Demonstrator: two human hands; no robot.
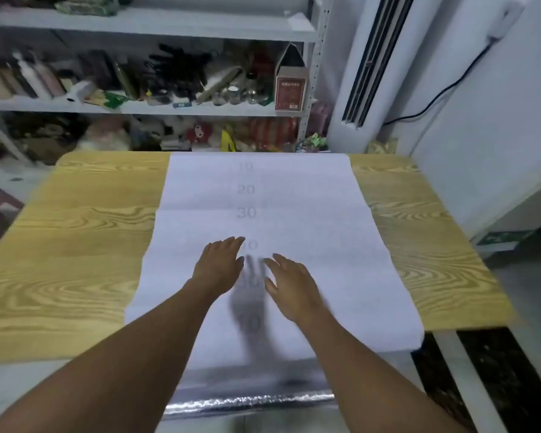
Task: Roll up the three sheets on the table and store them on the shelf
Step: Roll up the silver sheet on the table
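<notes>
Head view — left hand [221, 264], right hand [291, 289], grip released, above white sheet [310, 207]; shelf [132, 106] holds jars [252, 90].

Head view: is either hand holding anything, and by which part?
Nothing is held. The left hand and right hand are both open, fingers straight, over the middle of the white sheet; neither grips it.

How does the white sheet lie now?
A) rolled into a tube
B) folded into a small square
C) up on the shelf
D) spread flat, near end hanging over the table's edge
D: the white sheet lies spread along the table, its near end drooping past the edge.
</notes>
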